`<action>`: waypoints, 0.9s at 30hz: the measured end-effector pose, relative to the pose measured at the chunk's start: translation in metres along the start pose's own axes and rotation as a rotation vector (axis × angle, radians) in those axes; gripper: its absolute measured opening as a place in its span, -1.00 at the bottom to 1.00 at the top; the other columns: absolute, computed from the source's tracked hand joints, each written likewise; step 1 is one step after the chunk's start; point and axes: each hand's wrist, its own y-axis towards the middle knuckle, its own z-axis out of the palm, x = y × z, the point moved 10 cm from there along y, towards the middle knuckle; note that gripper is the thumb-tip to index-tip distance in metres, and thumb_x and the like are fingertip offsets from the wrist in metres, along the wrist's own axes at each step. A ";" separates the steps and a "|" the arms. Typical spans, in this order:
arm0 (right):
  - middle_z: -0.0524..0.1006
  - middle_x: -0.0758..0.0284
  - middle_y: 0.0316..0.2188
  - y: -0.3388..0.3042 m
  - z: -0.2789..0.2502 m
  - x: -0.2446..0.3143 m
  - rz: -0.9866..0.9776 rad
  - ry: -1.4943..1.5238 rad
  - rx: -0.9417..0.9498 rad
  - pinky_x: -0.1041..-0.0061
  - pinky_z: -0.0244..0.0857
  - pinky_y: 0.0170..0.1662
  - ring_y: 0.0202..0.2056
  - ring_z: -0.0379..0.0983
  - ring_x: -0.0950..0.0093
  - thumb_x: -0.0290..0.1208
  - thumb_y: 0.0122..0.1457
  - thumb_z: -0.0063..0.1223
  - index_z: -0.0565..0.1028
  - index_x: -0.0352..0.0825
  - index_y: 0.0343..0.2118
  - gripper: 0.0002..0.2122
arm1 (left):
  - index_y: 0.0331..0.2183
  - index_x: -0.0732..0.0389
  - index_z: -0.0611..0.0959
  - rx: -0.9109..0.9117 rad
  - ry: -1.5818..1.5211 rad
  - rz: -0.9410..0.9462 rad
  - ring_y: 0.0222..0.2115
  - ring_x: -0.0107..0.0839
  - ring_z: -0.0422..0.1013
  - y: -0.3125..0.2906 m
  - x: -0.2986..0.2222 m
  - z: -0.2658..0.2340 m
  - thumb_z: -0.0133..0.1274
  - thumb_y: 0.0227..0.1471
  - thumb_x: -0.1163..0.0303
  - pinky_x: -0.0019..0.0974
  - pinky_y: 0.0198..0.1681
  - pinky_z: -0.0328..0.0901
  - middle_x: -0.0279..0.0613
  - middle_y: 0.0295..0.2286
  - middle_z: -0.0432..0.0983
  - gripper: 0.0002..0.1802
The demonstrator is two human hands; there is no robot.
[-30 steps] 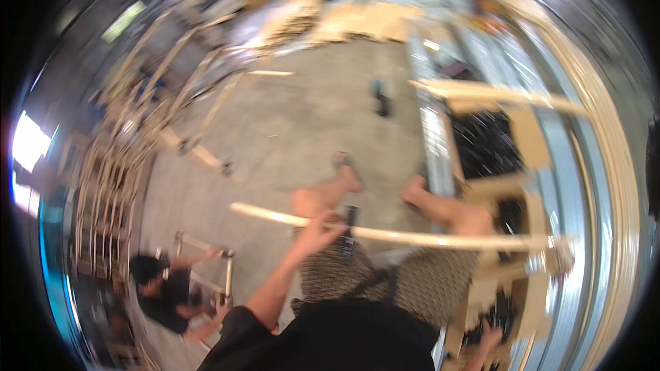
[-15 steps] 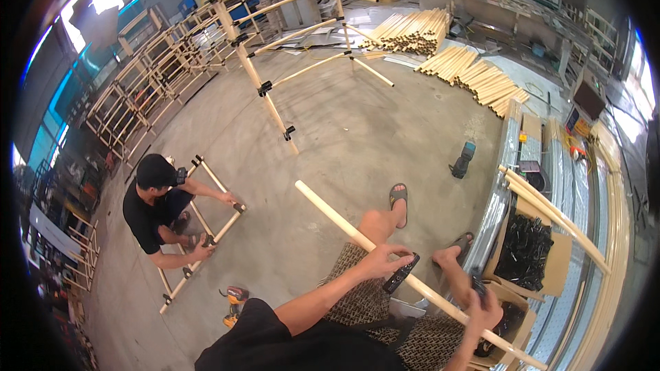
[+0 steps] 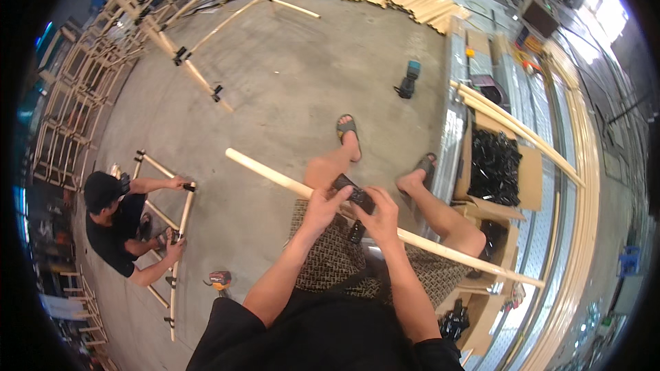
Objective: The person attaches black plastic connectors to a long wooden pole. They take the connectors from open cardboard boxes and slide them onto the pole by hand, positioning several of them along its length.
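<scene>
A long cream-coloured pipe (image 3: 440,247) lies slantwise across my thighs. Above its middle, my left hand (image 3: 322,209) and my right hand (image 3: 380,211) pinch a black pipe-clamp piece (image 3: 354,194) between them, fingers closed on its two ends. Just below it, a second black piece (image 3: 356,232) sits against the pipe under my hands; whether it is fastened there I cannot tell. The stretch of pipe behind my fingers is partly hidden.
To my right stand open cardboard boxes (image 3: 529,178) of black parts, with cream pipes (image 3: 519,124) laid across. A cordless drill (image 3: 220,280) and a teal power tool (image 3: 408,80) are on the floor. At left, a co-worker (image 3: 120,220) crouches over a pipe frame (image 3: 184,216).
My right hand has come left from near the boxes with a dark part and joined my left hand over the pipe. The whole view has swung to the right.
</scene>
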 end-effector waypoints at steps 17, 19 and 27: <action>0.65 0.28 -0.26 -0.025 0.019 -0.046 0.399 0.377 0.138 0.55 0.35 -0.09 -0.27 0.50 0.59 -0.42 0.05 0.36 0.57 -0.47 -0.04 -0.59 | 0.08 0.30 0.42 0.128 0.013 -0.040 -0.09 -0.47 0.43 -0.007 0.000 -0.011 0.19 0.13 0.53 -0.36 0.03 0.33 -0.23 -0.09 0.48 -0.50; 0.65 0.29 -0.22 -0.027 0.025 -0.057 0.474 0.388 0.173 0.55 0.34 -0.06 -0.23 0.49 0.61 -0.38 0.08 0.36 0.56 -0.46 0.00 -0.57 | 0.05 0.30 0.46 0.119 -0.004 -0.012 -0.11 -0.49 0.43 -0.006 -0.005 -0.007 0.19 0.13 0.53 -0.36 0.03 0.33 -0.25 -0.11 0.50 -0.54; 0.64 0.33 -0.25 -0.031 0.031 -0.062 0.558 0.523 0.204 0.57 0.32 -0.07 -0.22 0.44 0.64 -0.24 0.14 0.32 0.58 -0.46 -0.01 -0.56 | -0.15 0.33 0.62 0.158 0.021 -0.038 -0.18 -0.55 0.44 -0.008 -0.005 0.000 0.22 0.11 0.49 -0.39 -0.08 0.33 -0.31 -0.27 0.58 -0.75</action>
